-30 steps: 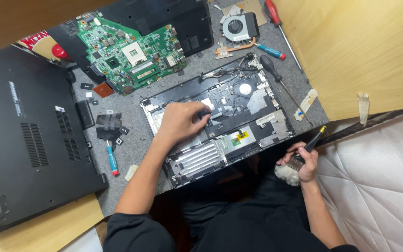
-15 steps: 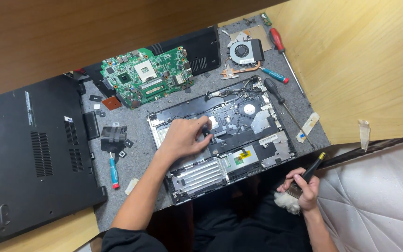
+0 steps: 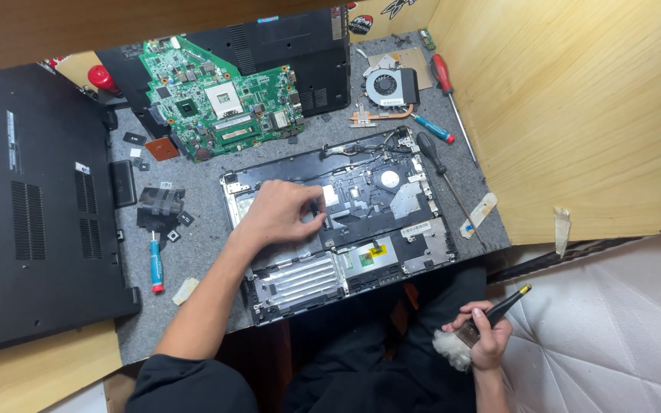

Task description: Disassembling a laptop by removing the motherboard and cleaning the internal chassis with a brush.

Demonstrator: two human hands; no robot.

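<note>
- The opened laptop base (image 3: 338, 222), lying on the grey mat (image 3: 208, 252) of the tabletop, is being touched by the left hand (image 3: 281, 214), fingers (image 3: 317, 206) pinched together on a small part inside.
- A brush (image 3: 476, 336) is being gripped by the right hand (image 3: 487, 336), fingers closed, over the lap.
- A green circuit board (image 3: 219, 103) is lying beyond the base.

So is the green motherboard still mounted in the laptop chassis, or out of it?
Out. The green motherboard lies bare on the grey mat, apart from the laptop chassis, where the left hand rests.
</note>
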